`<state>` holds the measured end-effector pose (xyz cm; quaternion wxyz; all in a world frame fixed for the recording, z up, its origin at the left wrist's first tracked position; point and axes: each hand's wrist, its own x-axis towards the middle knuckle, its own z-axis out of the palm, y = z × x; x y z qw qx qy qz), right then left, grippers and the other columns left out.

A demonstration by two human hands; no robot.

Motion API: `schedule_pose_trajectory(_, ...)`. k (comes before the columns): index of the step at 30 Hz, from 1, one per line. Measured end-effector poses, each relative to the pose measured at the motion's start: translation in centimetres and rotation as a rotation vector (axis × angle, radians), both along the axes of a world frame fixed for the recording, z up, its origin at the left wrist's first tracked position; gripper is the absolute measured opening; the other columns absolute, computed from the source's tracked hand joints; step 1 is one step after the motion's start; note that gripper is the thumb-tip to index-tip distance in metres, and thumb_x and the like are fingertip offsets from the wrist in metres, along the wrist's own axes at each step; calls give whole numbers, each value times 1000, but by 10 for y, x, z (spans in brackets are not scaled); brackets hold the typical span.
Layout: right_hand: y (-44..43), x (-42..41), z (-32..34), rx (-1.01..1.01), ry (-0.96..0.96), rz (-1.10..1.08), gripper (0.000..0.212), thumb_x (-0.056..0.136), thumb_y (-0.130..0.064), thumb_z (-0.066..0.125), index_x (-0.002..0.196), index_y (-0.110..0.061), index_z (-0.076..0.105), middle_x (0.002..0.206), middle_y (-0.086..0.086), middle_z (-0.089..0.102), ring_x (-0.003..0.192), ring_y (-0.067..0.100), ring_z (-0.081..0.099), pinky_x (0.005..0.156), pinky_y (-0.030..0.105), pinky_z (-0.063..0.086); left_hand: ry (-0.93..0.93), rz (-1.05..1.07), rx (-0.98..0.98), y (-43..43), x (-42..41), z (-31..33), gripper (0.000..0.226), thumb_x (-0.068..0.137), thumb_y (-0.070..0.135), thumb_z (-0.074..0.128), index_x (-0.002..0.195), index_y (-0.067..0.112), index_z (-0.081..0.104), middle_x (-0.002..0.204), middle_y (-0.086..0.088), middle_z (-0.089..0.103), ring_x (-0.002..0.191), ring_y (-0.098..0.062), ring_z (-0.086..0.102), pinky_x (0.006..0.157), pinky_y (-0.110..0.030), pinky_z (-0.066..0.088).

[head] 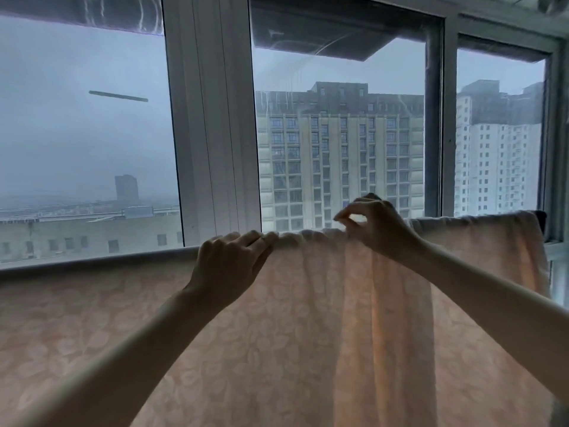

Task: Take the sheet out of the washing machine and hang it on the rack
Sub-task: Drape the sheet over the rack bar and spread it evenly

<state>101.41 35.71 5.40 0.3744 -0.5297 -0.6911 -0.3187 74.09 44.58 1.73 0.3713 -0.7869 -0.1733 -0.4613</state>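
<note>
Already the sheet [308,334] is out of the washing machine, which the head view does not show, and it hangs over the rack [541,217], whose bar runs level in front of the window [338,134]. Only the bar's dark right end shows past the cloth. Below the bar the peach, leaf-patterned cloth drops out of view. The left hand [229,260] grips the sheet's top fold on the bar, its fingers [261,238] curled over the fold. The right hand [377,226] sits just above the bar, thumb and forefinger drawn close together and the lower fingers down in the gathered cloth. Whether it pinches fabric I cannot tell. Between the hands the sheet is bunched along the bar, with long folds below. By my judgement the hanging itself is done, and what remains is pulling that bunched stretch flat and evening the drape.
</note>
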Motion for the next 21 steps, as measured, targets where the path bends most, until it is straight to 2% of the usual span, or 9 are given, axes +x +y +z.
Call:
schedule_pose_trajectory(4,3,-12,-12,-62,-51,106,15,82,-23,74,96,-20,73,88,-12,67,87,1,54,78,9,39,4,-14,-14,1,-4,1,36,99,39,40,113,24,69,85,7,73,59,-14,66,49,-28,53)
schedule_pose_trajectory(10,11,-12,-11,-12,116,101,8,89,-10,64,94,-9,71,87,0,67,81,6,57,75,8,43,7,4,-24,0,-5,-1,34,99,38,43,116,25,69,85,8,72,59,-13,64,49,-28,52)
schedule_pose_trajectory(13,14,0,-4,-23,211,20,11,91,-10,62,96,-6,70,90,6,71,80,9,58,73,15,40,4,13,-55,-1,-5,0,36,99,39,40,115,24,69,85,8,72,58,-14,65,50,-28,53)
schedule_pose_trajectory(15,12,9,-1,-75,218,-9,11,90,-11,63,96,-6,71,91,7,72,80,9,59,76,14,39,13,28,-69,-1,-2,0,38,99,39,38,114,23,69,86,7,73,60,-14,66,51,-28,53)
schedule_pose_trajectory(18,7,16,-3,-124,188,-18,10,90,-13,64,96,-8,71,90,4,71,78,6,58,68,1,35,2,47,-110,-4,6,0,40,99,38,37,110,19,70,86,4,73,62,-15,68,54,-30,55)
schedule_pose_trajectory(21,2,24,-3,-132,186,-18,11,90,-14,64,97,-8,71,91,4,72,80,7,61,72,5,37,-21,50,-113,-10,21,1,36,98,36,42,105,16,71,83,1,73,61,-18,67,54,-32,55)
